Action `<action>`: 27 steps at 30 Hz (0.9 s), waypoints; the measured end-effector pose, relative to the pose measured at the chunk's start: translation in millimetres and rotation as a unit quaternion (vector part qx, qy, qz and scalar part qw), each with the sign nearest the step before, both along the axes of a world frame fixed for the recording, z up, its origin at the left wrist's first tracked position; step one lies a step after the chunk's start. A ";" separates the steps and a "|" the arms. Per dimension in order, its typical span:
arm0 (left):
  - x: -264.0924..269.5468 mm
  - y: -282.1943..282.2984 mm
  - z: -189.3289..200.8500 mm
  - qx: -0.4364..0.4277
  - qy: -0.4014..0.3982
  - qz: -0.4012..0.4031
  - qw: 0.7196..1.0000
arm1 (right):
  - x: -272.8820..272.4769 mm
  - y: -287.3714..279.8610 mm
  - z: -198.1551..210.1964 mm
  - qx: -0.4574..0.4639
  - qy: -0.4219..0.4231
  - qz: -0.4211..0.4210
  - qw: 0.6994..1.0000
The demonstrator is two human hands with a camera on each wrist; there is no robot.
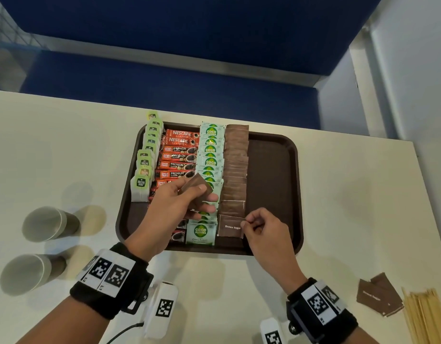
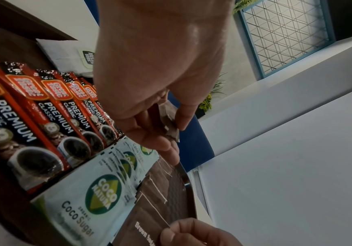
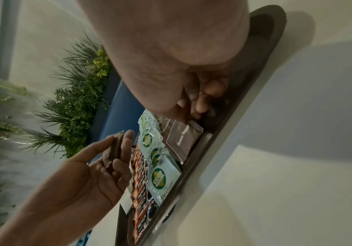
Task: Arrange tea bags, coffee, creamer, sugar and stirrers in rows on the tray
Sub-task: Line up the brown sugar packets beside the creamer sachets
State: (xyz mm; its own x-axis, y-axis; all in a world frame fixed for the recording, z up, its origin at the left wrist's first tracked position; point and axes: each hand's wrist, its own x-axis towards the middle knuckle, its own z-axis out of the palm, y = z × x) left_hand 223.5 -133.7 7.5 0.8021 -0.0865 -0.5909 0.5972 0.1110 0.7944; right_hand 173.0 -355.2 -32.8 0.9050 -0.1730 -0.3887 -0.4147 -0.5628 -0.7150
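Note:
A dark brown tray [image 1: 274, 170] carries four rows: green tea bags [image 1: 145, 167], red coffee sachets [image 1: 177, 157], Coco Natura sugar sachets [image 1: 210, 150] and brown sugar sachets [image 1: 235, 170]. My left hand [image 1: 189, 197] hovers over the tray's middle and grips a small stack of brown sachets [image 1: 195, 186], also visible as the stack [image 2: 166, 123] between thumb and fingers. My right hand [image 1: 256, 224] pinches the right edge of the nearest brown sugar sachet [image 1: 230, 225], which lies at the front end of its row; the same sachet [image 3: 183, 141] shows under my fingertips [image 3: 200, 103].
Two paper cups [image 1: 46, 225] lie on their sides at the table's left. At the right front lie a few more brown sachets [image 1: 379, 296] and a bundle of wooden stirrers [image 1: 423, 316]. The tray's right strip [image 1: 271, 194] is bare. A blue bench stands beyond the table.

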 end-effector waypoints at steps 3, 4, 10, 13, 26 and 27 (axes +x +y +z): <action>0.1 -0.8 0.3 -0.003 0.007 -0.007 1.000 | 0.2 -3.3 0.6 -0.002 -0.002 -0.001 1.000; -0.4 -1.1 0.1 0.001 0.004 -0.014 1.000 | 1.0 -4.5 2.0 0.000 -0.009 -0.006 1.000; -5.3 -2.3 -0.9 0.048 -0.060 -0.100 0.992 | 18.0 -7.8 36.4 0.115 -0.081 0.002 0.990; -5.2 -5.3 2.4 0.046 -0.085 -0.132 0.986 | 30.0 -5.1 55.8 0.163 -0.075 0.052 0.982; -20.2 -13.6 -14.8 0.267 -0.212 -0.215 0.915 | 12.1 -18.5 26.7 0.073 0.016 0.098 0.992; -22.4 -14.8 -16.9 0.277 -0.222 -0.206 0.912 | 8.2 -17.4 21.4 0.072 0.016 0.095 0.993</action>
State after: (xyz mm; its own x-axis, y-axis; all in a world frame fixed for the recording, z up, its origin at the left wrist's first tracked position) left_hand 201.1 -148.5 -9.5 0.9396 -0.2212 -0.2612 0.1039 -0.5427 0.8335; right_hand 181.2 -372.6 -11.4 0.9027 0.0585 -0.4262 -0.3350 -0.5257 -0.7819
